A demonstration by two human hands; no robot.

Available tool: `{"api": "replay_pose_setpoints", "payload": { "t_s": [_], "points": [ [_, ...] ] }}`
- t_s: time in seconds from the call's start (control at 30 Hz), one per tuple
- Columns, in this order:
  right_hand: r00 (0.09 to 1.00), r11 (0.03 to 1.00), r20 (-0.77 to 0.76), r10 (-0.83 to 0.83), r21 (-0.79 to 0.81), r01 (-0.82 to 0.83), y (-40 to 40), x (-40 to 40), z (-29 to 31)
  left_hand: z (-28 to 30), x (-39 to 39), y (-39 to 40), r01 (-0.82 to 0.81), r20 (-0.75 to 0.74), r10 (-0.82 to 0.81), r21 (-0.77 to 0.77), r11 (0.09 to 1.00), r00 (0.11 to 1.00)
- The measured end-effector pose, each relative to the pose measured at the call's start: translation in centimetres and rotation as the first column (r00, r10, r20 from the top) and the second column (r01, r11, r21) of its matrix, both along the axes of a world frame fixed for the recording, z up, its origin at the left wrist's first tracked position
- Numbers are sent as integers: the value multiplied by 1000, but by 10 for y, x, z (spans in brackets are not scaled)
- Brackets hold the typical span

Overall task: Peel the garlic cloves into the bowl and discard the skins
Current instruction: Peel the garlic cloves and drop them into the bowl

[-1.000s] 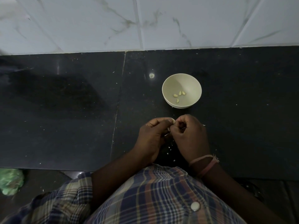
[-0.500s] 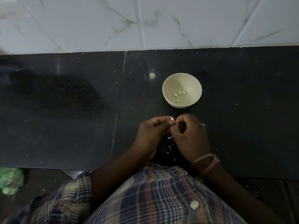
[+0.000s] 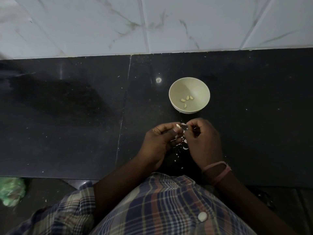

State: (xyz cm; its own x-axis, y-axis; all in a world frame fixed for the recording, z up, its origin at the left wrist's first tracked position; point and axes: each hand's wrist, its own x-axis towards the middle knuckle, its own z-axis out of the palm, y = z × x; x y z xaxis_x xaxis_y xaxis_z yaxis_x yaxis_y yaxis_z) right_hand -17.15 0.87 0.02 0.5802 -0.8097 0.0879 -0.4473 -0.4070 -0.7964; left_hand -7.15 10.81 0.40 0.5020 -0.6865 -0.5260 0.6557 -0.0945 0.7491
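A small cream bowl point(image 3: 174, 92) stands on the black counter, holding several peeled garlic cloves point(image 3: 187, 99). Just in front of it, my left hand point(image 3: 159, 141) pinches a pale garlic clove point(image 3: 178, 126) between thumb and fingers. My right hand point(image 3: 203, 141) is curled close beside it and pinches a thin strip of skin point(image 3: 184, 127) coming off the clove. Bits of white skin point(image 3: 183, 146) hang and lie between and below the two hands.
The black stone counter point(image 3: 67, 116) runs across the view with a seam left of the hands and a white marble-tiled wall point(image 3: 152, 22) behind. A green bag-like object point(image 3: 11, 190) lies below the counter edge at the lower left.
My hands have drawn slightly apart at the fingertips, and a strip of skin now shows between them. More skin flakes lie below the hands.
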Motion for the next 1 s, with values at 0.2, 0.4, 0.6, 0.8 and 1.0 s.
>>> {"api": "replay_pose_setpoints", "payload": {
  "t_s": [0.2, 0.4, 0.6, 0.8, 1.0],
  "points": [
    [999, 999, 13, -44, -4, 44, 0, -3, 1, -1, 1, 0, 1, -68, -5, -62, 998, 998],
    [1000, 997, -1, -26, 67, 26, -3, -5, -6, -5, 4, 0, -25, -132, 15, -81, 996, 991],
    [992, 991, 6, 124, 44, -124, 1, -6, -4, -13, 12, 0, -61, -255, 49, -41, 997, 966],
    [928, 928, -36, 372, 11, -372, 24, -3, -20, -18, 14, -3, -60, -386, -3, -151, 987, 922],
    [966, 980, -187, 181, 121, -160, 13, -5, -32, -23, 14, -2, -103, -404, 49, -114, 988, 913]
  ]
}}
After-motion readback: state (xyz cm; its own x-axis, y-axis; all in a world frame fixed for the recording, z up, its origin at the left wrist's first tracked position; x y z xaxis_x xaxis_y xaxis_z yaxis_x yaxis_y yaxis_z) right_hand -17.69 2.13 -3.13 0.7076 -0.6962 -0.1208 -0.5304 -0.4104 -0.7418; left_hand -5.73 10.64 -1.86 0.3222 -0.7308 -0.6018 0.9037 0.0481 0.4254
